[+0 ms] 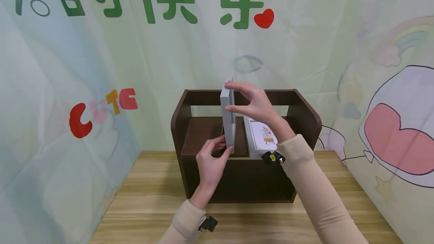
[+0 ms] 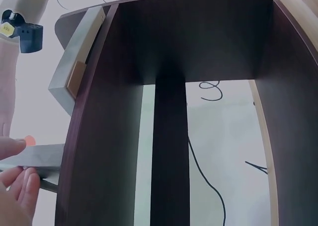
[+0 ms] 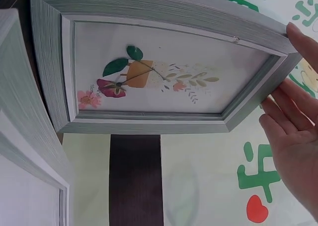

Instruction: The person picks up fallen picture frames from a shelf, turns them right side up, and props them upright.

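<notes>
A grey picture frame (image 1: 228,119) stands on edge on the upper board of a dark brown shelf (image 1: 203,131). In the right wrist view this frame (image 3: 149,124) shows a dried rose and a printed plant picture behind its pane. My left hand (image 1: 211,163) pinches its lower near corner between thumb and fingers; the left wrist view shows the same hand (image 2: 17,186) on its edge. Higher up, my right hand (image 1: 254,102) grips the top corner, its fingers over the upper edge and thumb on the near edge. A second picture frame (image 1: 261,134) lies face up to the right.
Side walls (image 1: 306,114) and a back rail (image 1: 203,97) bound the shelf's upper board. Beneath it is a dark compartment (image 1: 251,180). The shelf stands on a wood-grain table (image 1: 145,199), with a printed cloth (image 1: 162,55) hanging behind and at both sides.
</notes>
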Available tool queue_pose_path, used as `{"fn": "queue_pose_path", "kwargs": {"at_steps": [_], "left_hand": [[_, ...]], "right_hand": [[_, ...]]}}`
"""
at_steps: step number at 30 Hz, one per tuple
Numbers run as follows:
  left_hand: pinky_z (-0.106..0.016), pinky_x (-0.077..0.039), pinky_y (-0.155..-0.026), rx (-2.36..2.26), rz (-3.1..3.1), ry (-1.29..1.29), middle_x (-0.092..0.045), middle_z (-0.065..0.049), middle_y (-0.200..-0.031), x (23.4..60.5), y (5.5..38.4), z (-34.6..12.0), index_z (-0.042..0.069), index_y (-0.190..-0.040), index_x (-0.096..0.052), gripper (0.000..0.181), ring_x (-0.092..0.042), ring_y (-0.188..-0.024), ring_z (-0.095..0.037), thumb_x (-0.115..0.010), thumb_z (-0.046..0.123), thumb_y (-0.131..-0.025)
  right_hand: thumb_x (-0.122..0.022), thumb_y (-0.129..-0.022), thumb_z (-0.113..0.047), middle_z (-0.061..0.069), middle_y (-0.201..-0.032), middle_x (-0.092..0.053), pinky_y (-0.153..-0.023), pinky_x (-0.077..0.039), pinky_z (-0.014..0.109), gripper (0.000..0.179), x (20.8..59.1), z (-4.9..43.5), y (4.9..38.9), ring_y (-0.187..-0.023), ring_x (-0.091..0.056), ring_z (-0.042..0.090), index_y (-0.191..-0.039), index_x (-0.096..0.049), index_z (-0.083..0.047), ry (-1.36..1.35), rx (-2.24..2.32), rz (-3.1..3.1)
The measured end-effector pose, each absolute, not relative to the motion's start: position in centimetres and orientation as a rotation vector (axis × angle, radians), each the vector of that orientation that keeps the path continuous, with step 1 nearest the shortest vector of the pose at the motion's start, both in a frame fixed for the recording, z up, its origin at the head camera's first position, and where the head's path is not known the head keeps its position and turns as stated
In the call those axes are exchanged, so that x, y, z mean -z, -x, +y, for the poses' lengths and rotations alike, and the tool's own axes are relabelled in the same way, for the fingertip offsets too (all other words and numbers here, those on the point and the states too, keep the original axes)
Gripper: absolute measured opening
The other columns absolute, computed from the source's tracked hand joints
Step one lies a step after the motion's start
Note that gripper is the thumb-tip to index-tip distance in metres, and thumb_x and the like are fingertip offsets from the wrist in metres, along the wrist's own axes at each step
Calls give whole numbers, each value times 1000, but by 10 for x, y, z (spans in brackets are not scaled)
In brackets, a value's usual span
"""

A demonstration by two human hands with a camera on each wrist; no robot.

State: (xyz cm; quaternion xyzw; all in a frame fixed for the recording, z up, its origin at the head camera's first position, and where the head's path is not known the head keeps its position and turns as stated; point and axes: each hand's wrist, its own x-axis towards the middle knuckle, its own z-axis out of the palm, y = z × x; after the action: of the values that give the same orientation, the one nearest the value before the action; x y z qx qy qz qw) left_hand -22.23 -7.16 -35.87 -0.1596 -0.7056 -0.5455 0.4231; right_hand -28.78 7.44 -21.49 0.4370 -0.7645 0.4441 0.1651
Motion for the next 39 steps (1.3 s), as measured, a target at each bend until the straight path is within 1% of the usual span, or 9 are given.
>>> {"fn": "queue_pose_path", "kwargs": {"at_steps": [5, 13, 16, 21, 26, 29, 33, 37, 39], "left_hand": [[-48, -56, -61, 1375, -1780, 420, -64, -22, -88, 355, 218, -70, -7, -104, -67, 32, -65, -79, -37, -76, -3, -74], [-48, -56, -63, 1401, -1803, 435, -65, -22, -91, 355, 218, -69, -6, -107, -67, 34, -65, -81, -35, -76, -2, -75], [-48, -56, -65, 1403, -1809, 440, -65, -22, -92, 354, 218, -69, -6, -107, -68, 34, -65, -81, -35, -76, -2, -74], [-48, -57, -69, 1406, -1825, 438, -65, -23, -91, 356, 220, -71, -6, -107, -68, 34, -66, -81, -35, -76, -1, -75], [-45, -57, -69, 1405, -1823, 433, -66, -19, -92, 372, 235, -74, -1, -108, -69, 35, -66, -81, -32, -78, 5, -75], [-40, -58, -69, 1391, -1800, 434, -68, -13, -94, 379, 242, -76, 5, -108, -70, 33, -66, -81, -26, -78, 11, -76], [-33, -57, -73, 1349, -1753, 407, -67, -8, -95, 382, 246, -79, 8, -106, -70, 29, -65, -81, -21, -77, 16, -79], [-31, -56, -75, 1319, -1741, 360, -66, -7, -97, 382, 249, -82, 7, -104, -70, 27, -64, -83, -19, -77, 14, -79], [-34, -56, -75, 1328, -1753, 342, -66, -8, -96, 378, 247, -82, 5, -103, -70, 26, -64, -84, -20, -77, 10, -78]], "right_hand": [[-75, -79, -6, 15, -138, -51, -113, -32, 33, 57, 214, 76, 291, -134, -43, 22, -132, -53, 1, -1283, -1285, -2183], [-75, -80, -6, 15, -139, -51, -113, -32, 32, 58, 213, 78, 297, -134, -43, 21, -133, -52, 1, -1336, -1320, -2185], [-75, -79, -7, 9, -139, -52, -113, -32, 29, 59, 217, 78, 307, -134, -43, 16, -133, -53, -3, -1352, -1336, -2169], [-77, -79, -14, -1, -139, -52, -111, -32, 24, 60, 227, 80, 325, -133, -43, 8, -134, -54, -13, -1363, -1340, -2158], [-78, -79, -16, -3, -138, -52, -111, -32, 24, 60, 228, 79, 328, -132, -43, 6, -134, -55, -15, -1369, -1342, -2151], [-77, -79, -11, 2, -139, -52, -112, -32, 25, 60, 223, 78, 320, -133, -43, 10, -134, -54, -10, -1355, -1333, -2172], [-76, -79, -7, 11, -139, -51, -112, -32, 29, 59, 214, 77, 305, -134, -43, 17, -133, -53, -2, -1340, -1319, -2198], [-75, -80, -7, 14, -140, -51, -112, -32, 30, 59, 210, 76, 297, -134, -42, 18, -133, -52, 0, -1332, -1302, -2218], [-75, -80, -7, 14, -140, -51, -112, -32, 30, 58, 210, 76, 297, -134, -42, 19, -133, -52, 0, -1336, -1300, -2217]]}}
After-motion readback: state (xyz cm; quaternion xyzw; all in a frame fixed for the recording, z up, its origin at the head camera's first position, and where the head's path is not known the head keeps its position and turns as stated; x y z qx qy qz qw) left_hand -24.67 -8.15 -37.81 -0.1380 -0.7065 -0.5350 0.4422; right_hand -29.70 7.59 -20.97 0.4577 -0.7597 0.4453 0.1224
